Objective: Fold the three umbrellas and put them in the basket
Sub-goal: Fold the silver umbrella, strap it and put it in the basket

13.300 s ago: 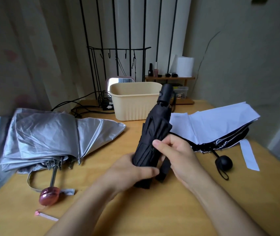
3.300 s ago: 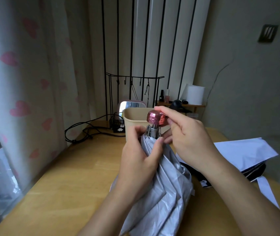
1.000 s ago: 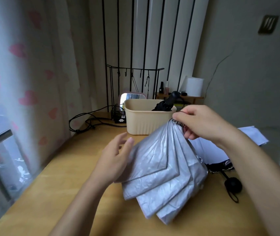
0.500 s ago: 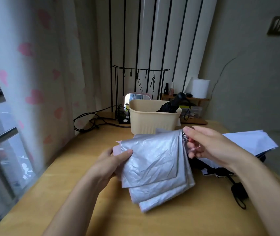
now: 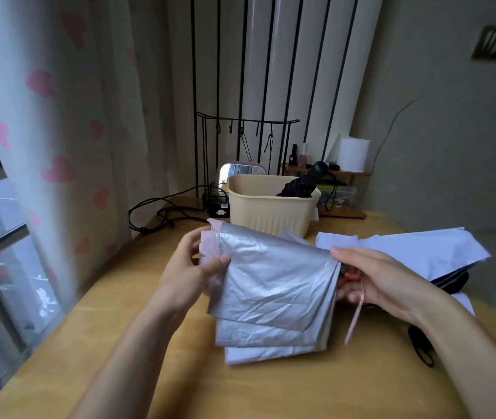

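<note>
The silver umbrella (image 5: 271, 285) is held at the centre of the frame, just above the wooden bench (image 5: 89, 343), its panels stacked in flat overlapping layers. The left grip (image 5: 189, 273) pinches the canopy's left edge, thumb on top beside a pale pink strip of fabric. The right grip (image 5: 373, 279) is clenched round the right side, where the folds gather, and a thin pink strap (image 5: 354, 322) hangs below it. Behind, upper centre, the beige basket (image 5: 268, 213) holds the folded black umbrella (image 5: 304, 186), tilted with its handle toward the upper right. The white umbrella (image 5: 416, 249) lies spread on the bench at the right of the frame
</note>
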